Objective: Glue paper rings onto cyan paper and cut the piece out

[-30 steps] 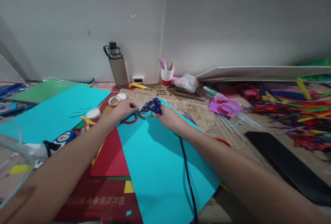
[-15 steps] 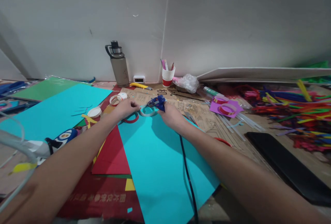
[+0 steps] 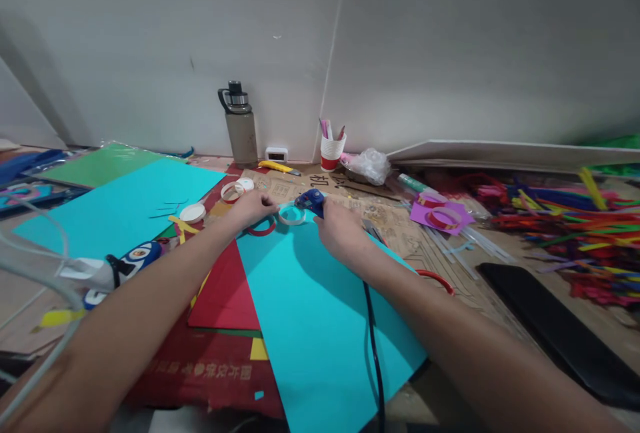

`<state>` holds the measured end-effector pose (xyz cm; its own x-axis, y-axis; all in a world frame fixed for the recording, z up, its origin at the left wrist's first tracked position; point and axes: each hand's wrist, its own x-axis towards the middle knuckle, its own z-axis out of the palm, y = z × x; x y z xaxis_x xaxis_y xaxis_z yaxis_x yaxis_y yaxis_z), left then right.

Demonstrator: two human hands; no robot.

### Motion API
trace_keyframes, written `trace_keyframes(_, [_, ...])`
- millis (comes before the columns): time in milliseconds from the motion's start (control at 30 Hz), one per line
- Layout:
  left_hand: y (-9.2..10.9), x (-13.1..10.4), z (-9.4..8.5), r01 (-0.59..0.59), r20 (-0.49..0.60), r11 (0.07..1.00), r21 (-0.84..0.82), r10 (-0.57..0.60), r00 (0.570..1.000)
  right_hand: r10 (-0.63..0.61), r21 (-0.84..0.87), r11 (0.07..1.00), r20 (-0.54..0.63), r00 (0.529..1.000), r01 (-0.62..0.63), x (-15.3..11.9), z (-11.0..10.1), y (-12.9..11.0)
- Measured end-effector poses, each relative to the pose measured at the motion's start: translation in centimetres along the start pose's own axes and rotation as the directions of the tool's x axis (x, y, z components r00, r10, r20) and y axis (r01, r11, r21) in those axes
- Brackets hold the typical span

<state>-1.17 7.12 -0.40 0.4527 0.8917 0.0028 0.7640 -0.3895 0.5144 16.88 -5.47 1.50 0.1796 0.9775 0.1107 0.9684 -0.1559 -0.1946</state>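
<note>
My right hand (image 3: 343, 228) is wrapped round a blue hot glue gun (image 3: 312, 201), its nozzle pointing left over the back rim of a white ring (image 3: 292, 222). A black cord (image 3: 373, 340) runs from it towards me. The ring rests on the far end of a turquoise sheet (image 3: 320, 313). My left hand (image 3: 256, 209) is closed, thumb and fingertips at the ring's left edge, seemingly pinching it. Just beneath that hand lies a red ring (image 3: 263, 231), partly hidden. Red card (image 3: 227, 293) shows left of the turquoise sheet.
A bottle (image 3: 241, 133), yellow utility knife (image 3: 277, 167) and paper cup of pens (image 3: 332, 153) stand or lie along the wall. Rings sit on a purple square (image 3: 419, 215). Pipe cleaners (image 3: 575, 220) heap at right, near a black case (image 3: 550, 326). A white lid (image 3: 193, 213) lies left.
The whole view has shifted, so things appear slightly further right. Both hands stay at the white ring, with the glue gun still held over it.
</note>
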Motion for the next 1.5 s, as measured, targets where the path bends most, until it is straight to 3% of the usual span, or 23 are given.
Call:
trace_keyframes(200, [0.0, -0.1, 0.3, -0.031, -0.035, 0.999, -0.035, 0.029, 0.999, -0.019, -0.006, 1.000, 0.029, 0.999, 0.019, 0.5, 0.5, 0.0])
trace_keyframes(333, [0.4, -0.2, 0.4, -0.130, -0.060, 0.991, 0.032, 0.132, 0.989, -0.011, -0.006, 1.000, 0.029, 1.000, 0.011, 0.7, 0.6, 0.4])
trace_keyframes(533, [0.8, -0.2, 0.2, -0.335, 0.070, 0.930, 0.149, 0.328, 0.942, -0.026, -0.031, 0.999, 0.025, 0.999, 0.027, 0.7, 0.5, 0.4])
trace_keyframes(967, [1.3, -0.5, -0.1, -0.422, 0.087, 0.899, 0.118, 0.414, 0.906, -0.067, -0.101, 0.993, 0.006, 0.998, 0.067, 0.8, 0.9, 1.1])
trace_keyframes(1233, [1.4, -0.6, -0.1, -0.371, 0.090, 0.917, 0.149, 0.361, 0.928, -0.061, -0.091, 0.994, 0.020, 0.998, 0.063, 0.0, 0.0, 0.8])
trace_keyframes(1367, [1.4, -0.8, -0.3, -0.252, 0.049, 0.958, 0.139, 0.248, 0.968, -0.021, -0.035, 0.999, 0.039, 0.999, 0.022, -0.1, -0.3, 0.5])
trace_keyframes(1500, [0.7, -1.7, -1.3, -0.166, 0.101, 0.976, 0.143, 0.153, 0.983, 0.024, 0.068, 0.997, 0.063, 0.998, -0.029, -0.1, -0.7, 0.5])
